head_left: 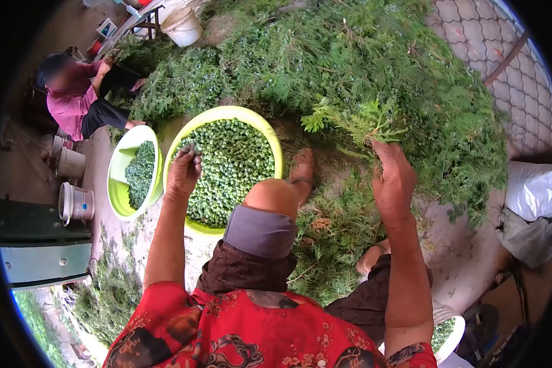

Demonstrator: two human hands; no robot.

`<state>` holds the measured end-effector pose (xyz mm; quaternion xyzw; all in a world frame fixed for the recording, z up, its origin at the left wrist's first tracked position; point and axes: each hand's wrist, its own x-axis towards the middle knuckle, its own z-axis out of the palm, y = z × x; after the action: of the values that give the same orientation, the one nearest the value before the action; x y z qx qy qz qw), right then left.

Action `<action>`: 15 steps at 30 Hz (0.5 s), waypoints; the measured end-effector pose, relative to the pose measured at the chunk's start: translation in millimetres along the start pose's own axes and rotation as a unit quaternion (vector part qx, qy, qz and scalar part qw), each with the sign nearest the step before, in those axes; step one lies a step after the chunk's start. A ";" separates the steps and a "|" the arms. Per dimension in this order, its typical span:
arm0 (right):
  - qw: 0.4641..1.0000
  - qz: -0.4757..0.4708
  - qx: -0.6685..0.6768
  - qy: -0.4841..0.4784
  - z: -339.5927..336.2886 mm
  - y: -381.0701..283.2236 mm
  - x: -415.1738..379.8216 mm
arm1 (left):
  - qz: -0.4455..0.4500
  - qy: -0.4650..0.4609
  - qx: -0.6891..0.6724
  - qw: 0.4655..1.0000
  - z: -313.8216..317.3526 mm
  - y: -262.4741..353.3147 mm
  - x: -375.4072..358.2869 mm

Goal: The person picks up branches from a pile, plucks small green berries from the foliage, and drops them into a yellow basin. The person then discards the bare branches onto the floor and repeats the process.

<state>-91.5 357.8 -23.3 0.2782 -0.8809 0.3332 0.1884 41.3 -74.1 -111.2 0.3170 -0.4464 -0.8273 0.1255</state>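
Note:
My left hand (185, 168) is over the left part of a yellow-green basin (280, 153) full of small green cones or berries (233, 165). Its fingertips are pressed together, and whatever may be between them is too small to name. On the right, my right hand (392, 175) grips a leafy green sprig (371, 122) by its lower end, with the leaves pointing up and left. Beyond and below the sprig lie cut green branches (343, 67) on the ground.
A second yellow-green basin (118, 178) with green pieces stands left. A co-worker (73, 98) in pink sits at upper left. White buckets (72, 162) stand at left, another bucket (181, 27) at the top. White sacks (529, 190) lie right; a container (451, 331) is at lower right.

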 end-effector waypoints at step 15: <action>0.985 -0.058 -0.143 0.071 -12.9 -2.7 5.1 | 0.048 -0.299 0.187 0.934 237.3 29.7 -128.7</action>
<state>-91.9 363.3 -10.3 0.2748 -0.8861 0.2108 0.3079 -13.3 128.6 61.2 0.0508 -0.6250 -0.7781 -0.0359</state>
